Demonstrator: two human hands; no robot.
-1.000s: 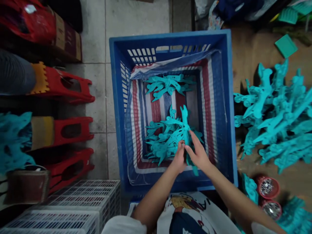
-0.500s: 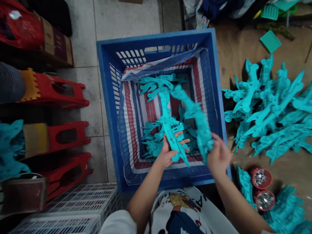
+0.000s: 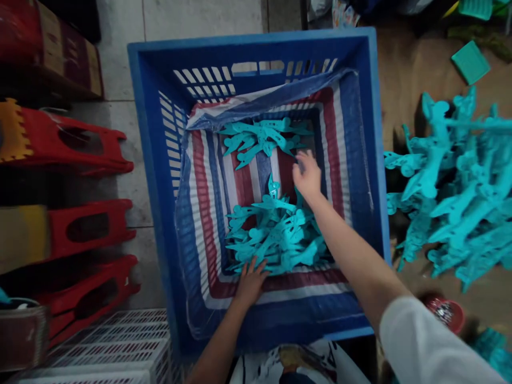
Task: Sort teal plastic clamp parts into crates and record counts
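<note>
Inside the blue crate, lined with a striped sheet, lie two groups of turquoise plastic pieces. My left hand has its fingers spread at the near edge of the larger pile. Further in, my right hand is held over the right part of the crate, fingers apart and slightly curled, with nothing in it. The smaller group of turquoise pieces lies just beyond it, toward the far wall.
On the right, a brown surface bears a big turquoise heap and a red cup of small metal parts. Red stools stand at the left, above white crates. A cardboard box is at top left.
Both hands have let go of the turquoise pieces they held. My left hand has moved down and left, my right hand up and left into the crate. The view has shifted.
</note>
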